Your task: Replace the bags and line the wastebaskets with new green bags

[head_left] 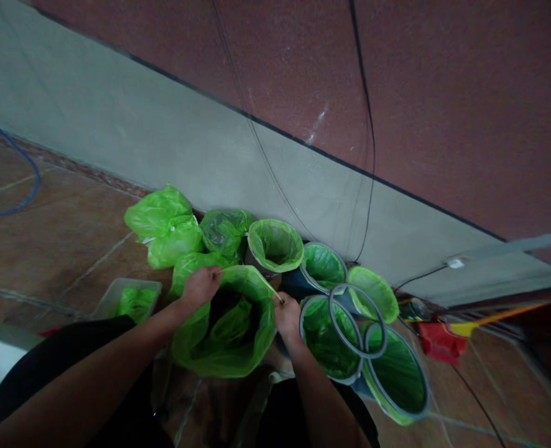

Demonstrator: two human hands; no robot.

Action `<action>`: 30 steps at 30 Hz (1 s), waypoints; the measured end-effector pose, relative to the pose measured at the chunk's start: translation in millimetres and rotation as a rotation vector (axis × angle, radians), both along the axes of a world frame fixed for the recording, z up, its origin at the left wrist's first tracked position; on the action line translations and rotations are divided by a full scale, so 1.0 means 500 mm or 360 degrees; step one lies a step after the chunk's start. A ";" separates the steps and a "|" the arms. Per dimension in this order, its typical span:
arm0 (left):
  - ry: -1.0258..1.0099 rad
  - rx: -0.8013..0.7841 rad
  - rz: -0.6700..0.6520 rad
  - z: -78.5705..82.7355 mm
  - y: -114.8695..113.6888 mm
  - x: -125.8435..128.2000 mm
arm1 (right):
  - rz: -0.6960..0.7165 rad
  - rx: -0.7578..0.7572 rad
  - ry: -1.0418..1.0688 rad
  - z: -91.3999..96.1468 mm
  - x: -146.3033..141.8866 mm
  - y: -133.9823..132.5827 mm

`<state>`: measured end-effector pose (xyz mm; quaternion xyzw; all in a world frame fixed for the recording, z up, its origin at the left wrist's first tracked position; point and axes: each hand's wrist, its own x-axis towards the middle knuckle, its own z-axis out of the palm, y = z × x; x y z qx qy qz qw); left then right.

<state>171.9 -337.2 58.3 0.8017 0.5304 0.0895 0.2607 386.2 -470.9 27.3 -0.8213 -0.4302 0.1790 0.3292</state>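
A large green plastic bag point(231, 339) hangs open between my hands, with its mouth spread wide. My left hand point(201, 286) is closed on the bag's left rim. My right hand point(286, 314) pinches the right rim. Both forearms reach in from the bottom of the view. Behind and to the right stand several small bins lined with green bags, one at the back point(275, 246) and others point(324, 333) with grey ring rims point(357, 320) on top.
Tied green bags point(166, 227) lie on the tiled floor by the grey and maroon wall. A clear tub point(129, 302) with green plastic sits at left. Black cables hang down the wall. A red dustpan point(436, 342) and a blue cable point(18, 162) lie on the floor.
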 end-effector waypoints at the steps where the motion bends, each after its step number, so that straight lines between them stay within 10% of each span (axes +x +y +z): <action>1: -0.0007 0.0002 -0.0027 0.000 -0.004 -0.001 | -0.0022 0.0055 0.0055 -0.001 0.000 -0.001; 18: -0.0063 -0.0066 -0.0206 -0.025 -0.027 0.006 | 0.0200 0.0286 0.0396 0.027 -0.009 -0.005; 30: -0.0903 -0.0339 0.0099 -0.006 -0.015 0.010 | -0.0225 0.0563 0.0553 0.031 0.030 -0.003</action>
